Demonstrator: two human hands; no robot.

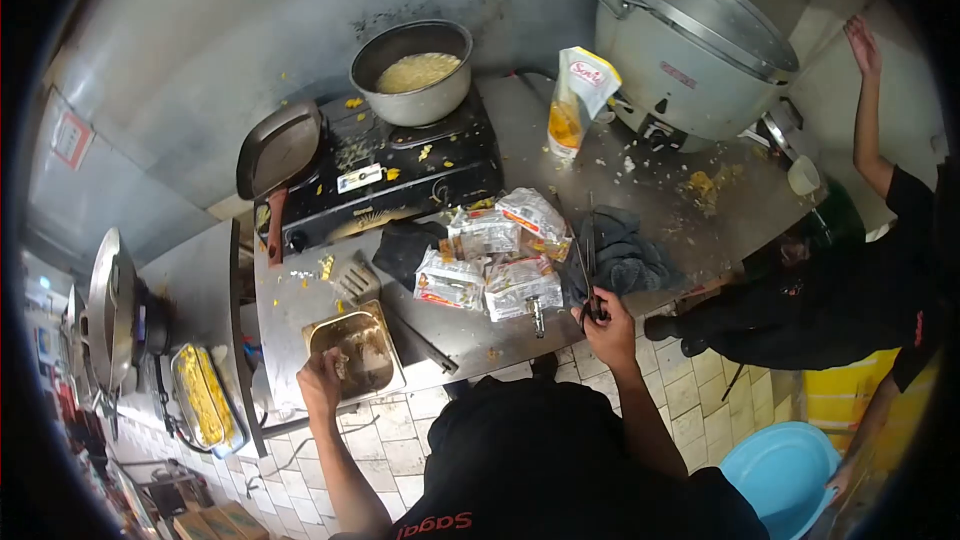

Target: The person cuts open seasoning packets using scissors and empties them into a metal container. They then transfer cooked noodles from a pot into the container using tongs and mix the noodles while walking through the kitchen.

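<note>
My right hand (611,332) is closed on the black handles of a pair of scissors (591,262), whose blades point away from me over a dark cloth (632,255). My left hand (319,382) is at the left rim of a rectangular metal container (388,321), fingers closed. A small pale lump shows at its fingertips, too small to name. Several printed plastic packets (523,287) lie bunched on the steel counter between my hands. A slotted spatula (355,278) lies just behind the container, its handle reaching toward the front edge.
A gas stove (400,165) holds a pot of yellowish food (418,112) and a square pan (281,150). A standing pouch (577,100) and large rice cooker (690,40) are behind. At right, a co-worker (850,290) holds a blue basin (782,475). A yellow-filled tray (203,395) sits left.
</note>
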